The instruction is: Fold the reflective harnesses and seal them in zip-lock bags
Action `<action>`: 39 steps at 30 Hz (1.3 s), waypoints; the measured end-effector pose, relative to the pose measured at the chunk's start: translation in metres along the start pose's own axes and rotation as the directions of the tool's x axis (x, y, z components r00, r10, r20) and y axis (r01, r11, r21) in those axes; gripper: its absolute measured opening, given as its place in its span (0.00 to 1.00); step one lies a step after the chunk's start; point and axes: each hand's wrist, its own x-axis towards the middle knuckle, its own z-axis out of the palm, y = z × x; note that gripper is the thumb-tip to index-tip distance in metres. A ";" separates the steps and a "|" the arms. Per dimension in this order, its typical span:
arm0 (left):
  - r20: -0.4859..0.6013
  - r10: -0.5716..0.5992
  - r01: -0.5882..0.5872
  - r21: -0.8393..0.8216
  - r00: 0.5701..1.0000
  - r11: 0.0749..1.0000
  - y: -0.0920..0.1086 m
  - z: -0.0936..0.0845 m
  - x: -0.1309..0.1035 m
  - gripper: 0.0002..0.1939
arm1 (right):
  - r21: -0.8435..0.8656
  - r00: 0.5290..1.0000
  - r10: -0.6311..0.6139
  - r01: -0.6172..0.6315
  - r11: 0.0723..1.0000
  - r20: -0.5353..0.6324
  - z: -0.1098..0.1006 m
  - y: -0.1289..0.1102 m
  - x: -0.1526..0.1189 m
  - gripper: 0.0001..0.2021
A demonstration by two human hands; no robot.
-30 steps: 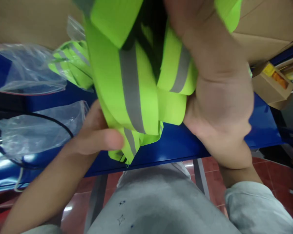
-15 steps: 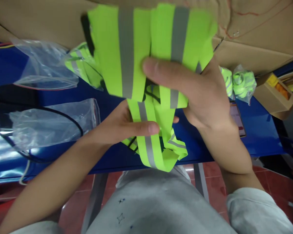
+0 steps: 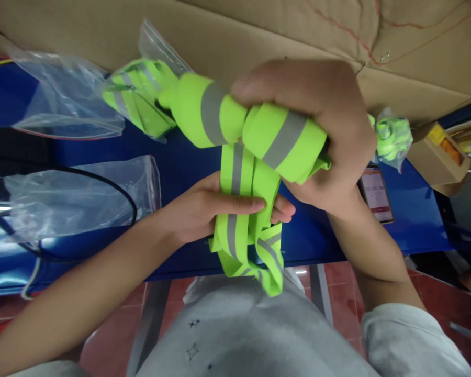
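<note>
A neon-green strap with grey reflective stripes (image 3: 235, 178) hangs between my hands over the blue table. My right hand (image 3: 322, 120) grips its bunched, folded upper part, thumb over the top. Lower down, my left hand (image 3: 215, 207) holds the hanging bands, with its thumb across the front and its fingertips showing behind. The loose lower loops dangle at the table's front edge. Behind the bunched part, at the upper left, lies a similar green bundle in a clear bag (image 3: 137, 99).
Two clear plastic bags (image 3: 78, 104) (image 3: 86, 196) lie at the left, with a black cable (image 3: 98, 180) across one. At the right are a phone (image 3: 377, 193), a bagged green bundle (image 3: 393, 137) and an open cardboard box (image 3: 435, 157). Cardboard (image 3: 259, 42) lines the back.
My right hand has turned and folded the upper part of the strap down into a bunch. The lower loops have shifted, and my left hand has moved slightly right.
</note>
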 end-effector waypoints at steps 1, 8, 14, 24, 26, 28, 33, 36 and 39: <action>0.032 0.000 0.000 0.006 0.999 1.000 0.002 -0.001 -0.001 0.10 | -0.038 0.997 -0.071 0.072 0.997 0.036 -0.004 -0.002 -0.006 0.18; 0.142 0.052 -0.056 0.026 0.989 0.998 0.019 0.003 -0.012 0.21 | -0.202 0.973 -0.146 0.181 0.963 0.177 -0.016 -0.010 -0.018 0.18; -0.037 0.060 -0.062 -0.057 0.998 0.996 0.006 -0.007 0.004 0.35 | -0.167 0.939 -0.052 0.115 0.979 0.339 -0.017 0.001 -0.013 0.20; -0.033 0.010 -0.011 -0.027 0.999 1.000 0.000 -0.016 0.006 0.30 | -0.077 0.828 0.031 0.015 0.997 0.560 -0.045 -0.007 -0.019 0.43; -0.053 0.037 -0.038 -0.016 0.998 0.999 0.001 -0.015 0.004 0.29 | -0.002 0.871 0.006 -0.005 1.000 0.492 -0.049 -0.004 -0.016 0.42; -0.119 0.057 -0.057 0.008 0.991 0.998 0.001 -0.014 0.002 0.30 | 0.018 0.940 0.061 -0.072 0.997 0.334 -0.048 0.003 -0.012 0.37; -0.291 0.040 -0.020 0.071 0.956 0.997 -0.001 -0.015 0.002 0.37 | 0.073 0.885 0.302 -0.348 0.935 0.354 -0.029 0.022 -0.008 0.26; -0.346 0.062 -0.047 0.051 0.936 0.998 -0.002 -0.015 0.005 0.35 | 0.167 0.882 0.294 -0.373 0.912 0.367 -0.020 0.020 -0.008 0.18; -0.343 0.082 -0.075 0.032 0.936 0.997 -0.004 -0.014 0.007 0.31 | 0.179 0.928 0.268 -0.319 0.931 0.260 -0.019 0.009 -0.009 0.15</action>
